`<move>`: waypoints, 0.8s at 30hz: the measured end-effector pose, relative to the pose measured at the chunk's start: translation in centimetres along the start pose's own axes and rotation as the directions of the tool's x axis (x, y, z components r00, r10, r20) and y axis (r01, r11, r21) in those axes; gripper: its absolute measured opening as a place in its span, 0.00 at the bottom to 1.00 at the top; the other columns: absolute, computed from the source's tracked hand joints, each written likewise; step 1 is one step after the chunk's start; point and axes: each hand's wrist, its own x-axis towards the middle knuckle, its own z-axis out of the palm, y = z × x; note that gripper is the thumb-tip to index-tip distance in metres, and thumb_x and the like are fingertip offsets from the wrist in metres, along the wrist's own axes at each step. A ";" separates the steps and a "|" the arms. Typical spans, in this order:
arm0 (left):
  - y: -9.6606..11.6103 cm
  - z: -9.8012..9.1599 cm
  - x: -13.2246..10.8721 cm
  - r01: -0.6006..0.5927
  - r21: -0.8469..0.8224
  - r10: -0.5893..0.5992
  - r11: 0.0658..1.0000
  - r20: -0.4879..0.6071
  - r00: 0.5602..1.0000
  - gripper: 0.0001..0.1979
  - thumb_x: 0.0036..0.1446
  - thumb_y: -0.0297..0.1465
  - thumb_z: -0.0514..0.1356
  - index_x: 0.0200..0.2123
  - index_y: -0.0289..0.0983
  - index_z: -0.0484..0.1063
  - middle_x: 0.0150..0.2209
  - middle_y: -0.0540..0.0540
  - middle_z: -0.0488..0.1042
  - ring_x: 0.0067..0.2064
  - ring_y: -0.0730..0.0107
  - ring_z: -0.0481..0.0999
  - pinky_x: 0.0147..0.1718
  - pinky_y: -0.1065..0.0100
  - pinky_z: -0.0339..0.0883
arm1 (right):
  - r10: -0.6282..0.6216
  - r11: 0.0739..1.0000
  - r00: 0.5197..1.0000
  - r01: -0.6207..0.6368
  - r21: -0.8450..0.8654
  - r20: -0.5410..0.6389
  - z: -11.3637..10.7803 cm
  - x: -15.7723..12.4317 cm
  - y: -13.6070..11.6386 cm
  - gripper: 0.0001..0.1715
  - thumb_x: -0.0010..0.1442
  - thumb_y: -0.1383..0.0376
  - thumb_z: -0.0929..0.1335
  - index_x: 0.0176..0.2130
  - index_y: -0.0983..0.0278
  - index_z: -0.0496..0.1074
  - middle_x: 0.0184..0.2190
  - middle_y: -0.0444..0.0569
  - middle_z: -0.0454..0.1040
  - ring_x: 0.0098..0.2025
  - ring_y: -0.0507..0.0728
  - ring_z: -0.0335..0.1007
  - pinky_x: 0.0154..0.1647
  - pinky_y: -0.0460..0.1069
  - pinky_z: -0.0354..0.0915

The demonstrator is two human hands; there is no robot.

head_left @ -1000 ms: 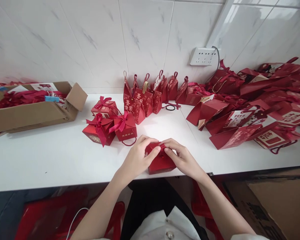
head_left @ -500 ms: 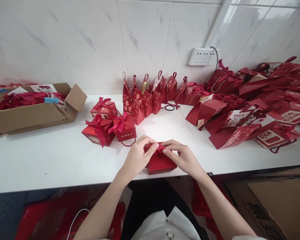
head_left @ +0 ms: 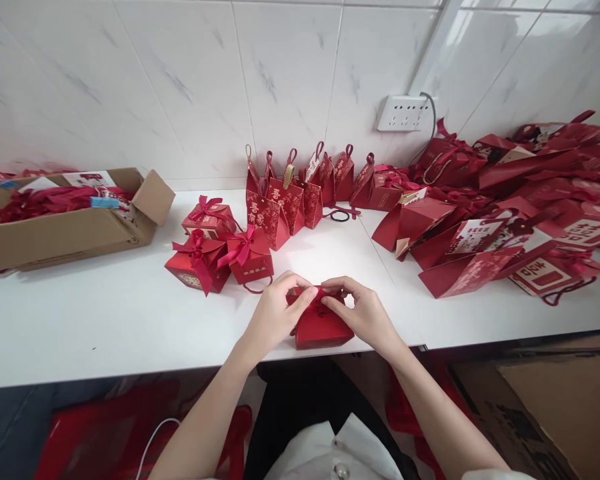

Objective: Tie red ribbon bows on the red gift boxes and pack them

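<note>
A red gift box (head_left: 324,331) stands at the table's front edge, right before me. On its top lies a red ribbon (head_left: 318,300), partly hidden by my fingers. My left hand (head_left: 284,310) pinches the ribbon from the left, thumb against fingers. From the right, my right hand (head_left: 356,310) also has its fingers closed on the ribbon, at the top of the box. The two thumbs nearly meet over the middle.
Several finished-looking red boxes with bows (head_left: 200,260) sit to the left. Behind stand triangular red boxes (head_left: 270,217). At far left is a cardboard box (head_left: 70,233) of red pieces. A heap of red boxes (head_left: 500,213) covers the right side. A socket (head_left: 405,115) is on the wall.
My right fingers have shifted slightly left and bent more over the ribbon. My left hand and the gift box stay almost in place.
</note>
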 end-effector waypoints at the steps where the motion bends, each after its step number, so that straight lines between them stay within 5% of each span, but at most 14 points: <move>1: 0.0 0.0 0.0 -0.003 -0.001 0.003 1.000 0.001 1.000 0.10 0.60 0.37 0.55 0.31 0.38 0.70 0.32 0.50 0.71 0.35 0.71 0.71 0.36 0.69 0.64 | -0.007 1.000 1.000 0.008 -0.011 0.015 0.0 0.0 0.0 0.08 0.55 0.66 0.67 0.38 0.60 0.73 0.33 0.46 0.76 0.34 0.54 0.71 0.38 0.50 0.65; 11: -0.1 -0.9 -0.2 -0.046 0.060 0.044 0.997 0.031 0.999 0.10 0.60 0.36 0.54 0.31 0.39 0.69 0.32 0.51 0.71 0.33 0.73 0.70 0.35 0.70 0.64 | -0.097 0.990 0.992 0.104 -0.093 0.075 0.2 0.2 0.0 0.05 0.58 0.67 0.66 0.32 0.60 0.73 0.29 0.45 0.73 0.35 0.55 0.66 0.37 0.51 0.63; 16: 0.5 -1.7 -1.1 0.101 0.274 -0.088 0.956 -0.059 0.994 0.11 0.57 0.41 0.56 0.36 0.40 0.70 0.38 0.48 0.73 0.34 0.69 0.72 0.34 0.68 0.65 | -0.110 0.991 0.992 0.114 -0.068 0.055 0.3 0.0 -0.2 0.05 0.58 0.67 0.66 0.33 0.60 0.72 0.32 0.46 0.74 0.37 0.56 0.67 0.37 0.51 0.63; 20: 1.0 -2.2 -1.9 0.196 0.424 -0.238 0.884 0.048 0.970 0.12 0.57 0.43 0.54 0.36 0.40 0.69 0.34 0.48 0.76 0.36 0.62 0.75 0.33 0.65 0.65 | -0.108 0.993 0.994 0.109 -0.039 0.024 0.8 -0.2 0.0 0.05 0.58 0.67 0.66 0.34 0.60 0.73 0.34 0.47 0.76 0.38 0.56 0.69 0.36 0.51 0.64; 24: 1.2 -2.3 -2.5 0.041 0.537 -0.155 0.842 0.169 0.973 0.11 0.55 0.36 0.58 0.42 0.42 0.65 0.41 0.48 0.75 0.36 0.61 0.76 0.31 0.66 0.64 | -0.054 0.997 0.999 0.054 -0.053 -0.004 1.1 -0.1 0.0 0.04 0.57 0.65 0.67 0.33 0.60 0.73 0.30 0.46 0.74 0.33 0.55 0.68 0.33 0.50 0.65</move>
